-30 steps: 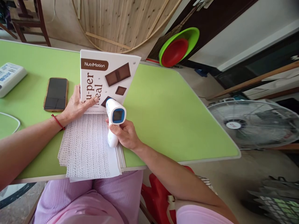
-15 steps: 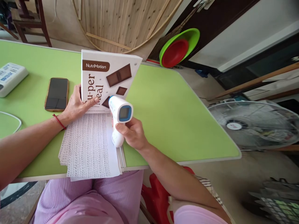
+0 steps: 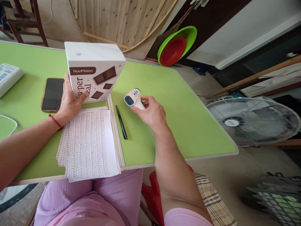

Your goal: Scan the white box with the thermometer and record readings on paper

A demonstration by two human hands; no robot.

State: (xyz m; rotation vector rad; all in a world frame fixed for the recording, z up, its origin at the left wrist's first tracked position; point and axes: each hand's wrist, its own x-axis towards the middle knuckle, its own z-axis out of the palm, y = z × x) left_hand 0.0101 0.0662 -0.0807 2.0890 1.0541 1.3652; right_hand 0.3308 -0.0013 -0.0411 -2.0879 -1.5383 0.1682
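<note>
My left hand grips the lower left side of a white NutriMotion box, thumb across its front, fingers partly hidden behind it. The box stands upright at the top of a stack of handwritten sheets. In my right hand is a white and blue infrared thermometer, held by its handle, its small screen facing toward me. It is tilted over the green table, right of the box. A black pen lies between the sheets and my right hand. Left of my left hand is a smartphone in a brown case.
The green table has a metal seam beside the sheets. A white device and a white cable lie at the left. Beyond the table's right edge is a fan. Green and red basins lean near the wall.
My right hand has carried the thermometer from in front of the box to the right, baring the pen. The box has shifted left and turned, so its top side shows more.
</note>
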